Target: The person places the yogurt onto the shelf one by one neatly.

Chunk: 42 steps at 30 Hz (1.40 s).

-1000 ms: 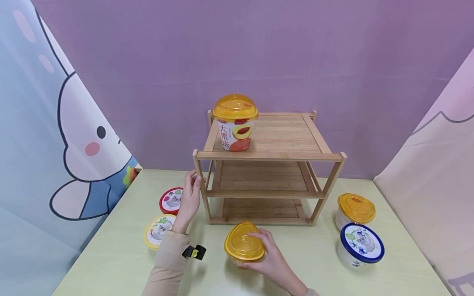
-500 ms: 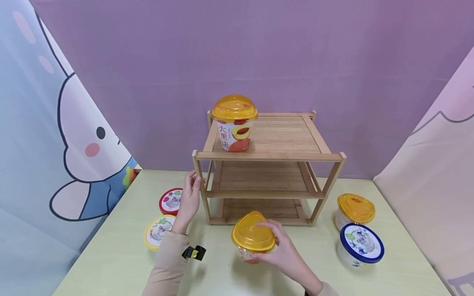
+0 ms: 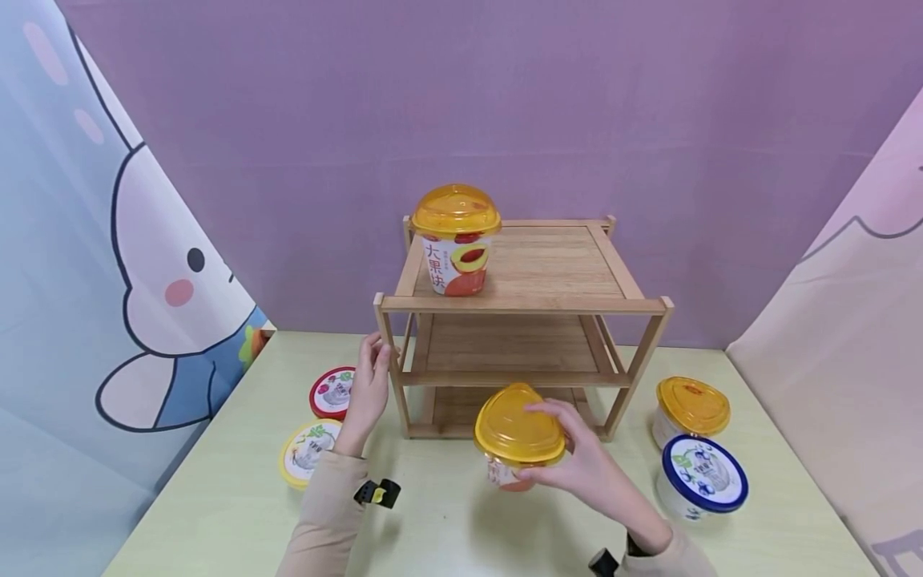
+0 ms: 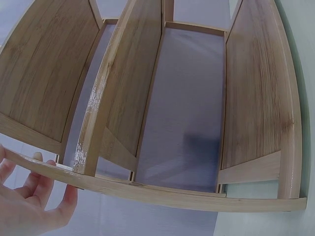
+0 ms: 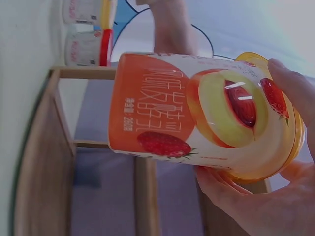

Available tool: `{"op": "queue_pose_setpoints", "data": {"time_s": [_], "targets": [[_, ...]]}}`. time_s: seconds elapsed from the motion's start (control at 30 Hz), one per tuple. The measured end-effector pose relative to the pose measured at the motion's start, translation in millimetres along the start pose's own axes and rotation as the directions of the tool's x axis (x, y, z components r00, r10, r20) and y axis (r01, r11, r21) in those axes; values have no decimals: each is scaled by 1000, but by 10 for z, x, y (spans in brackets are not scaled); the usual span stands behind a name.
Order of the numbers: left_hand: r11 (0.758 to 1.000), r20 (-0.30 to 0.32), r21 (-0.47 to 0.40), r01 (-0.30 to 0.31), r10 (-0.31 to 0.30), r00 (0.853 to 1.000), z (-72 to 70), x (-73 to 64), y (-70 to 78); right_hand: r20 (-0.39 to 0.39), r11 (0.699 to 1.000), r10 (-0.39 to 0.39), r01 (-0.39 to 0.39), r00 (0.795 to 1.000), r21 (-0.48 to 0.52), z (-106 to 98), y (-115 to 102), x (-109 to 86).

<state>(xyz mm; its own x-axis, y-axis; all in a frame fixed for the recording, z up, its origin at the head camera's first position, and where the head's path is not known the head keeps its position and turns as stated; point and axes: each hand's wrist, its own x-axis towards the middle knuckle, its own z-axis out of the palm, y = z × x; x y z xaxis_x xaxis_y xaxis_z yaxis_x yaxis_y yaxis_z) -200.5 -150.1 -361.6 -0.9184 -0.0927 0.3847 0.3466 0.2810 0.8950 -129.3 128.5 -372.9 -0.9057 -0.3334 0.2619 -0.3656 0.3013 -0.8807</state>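
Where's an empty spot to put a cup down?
The top shelf is bare right of the peach cup. The middle shelf looks bare too, and so does the table before the rack, under the held cup. It's crowded at right around the blue-lidded tub and orange-lidded cup, and at left around the red-lidded tub and yellow-lidded tub.

Head view bright; soft shadow on table (image 3: 231, 513) below cup (image 3: 515, 433). Wrist views dimmer, hazier; left bows shelf (image 4: 147, 193), glare on crossbar (image 4: 92, 125).

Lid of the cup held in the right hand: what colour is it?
The lid is see-through yellow-orange; it shows best in the head view.
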Motion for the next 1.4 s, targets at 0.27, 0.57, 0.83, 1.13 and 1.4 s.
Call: {"op": "queue_pose_setpoints", "data": {"time_s": [0.27,0.57,0.83,1.13,1.4], "targets": [[1000,7,-5,2,-2,1000,-2,-3,12,75,990,-102,94,992,106,-238,-132,92],[1000,10,-3,9,-9,1000,-3,-7,32,155,983,-150,131,976,128,-533,-347,228],[1000,11,-5,6,-6,1000,-4,-8,41,211,980,-191,175,959,91,-762,-539,346],[1000,2,-9,-5,5,1000,1,-7,31,223,981,-192,179,956,77,-973,-736,494],[1000,4,-3,-6,6,1000,-2,-20,47,270,981,-190,196,944,8,-1158,-917,625]]}}
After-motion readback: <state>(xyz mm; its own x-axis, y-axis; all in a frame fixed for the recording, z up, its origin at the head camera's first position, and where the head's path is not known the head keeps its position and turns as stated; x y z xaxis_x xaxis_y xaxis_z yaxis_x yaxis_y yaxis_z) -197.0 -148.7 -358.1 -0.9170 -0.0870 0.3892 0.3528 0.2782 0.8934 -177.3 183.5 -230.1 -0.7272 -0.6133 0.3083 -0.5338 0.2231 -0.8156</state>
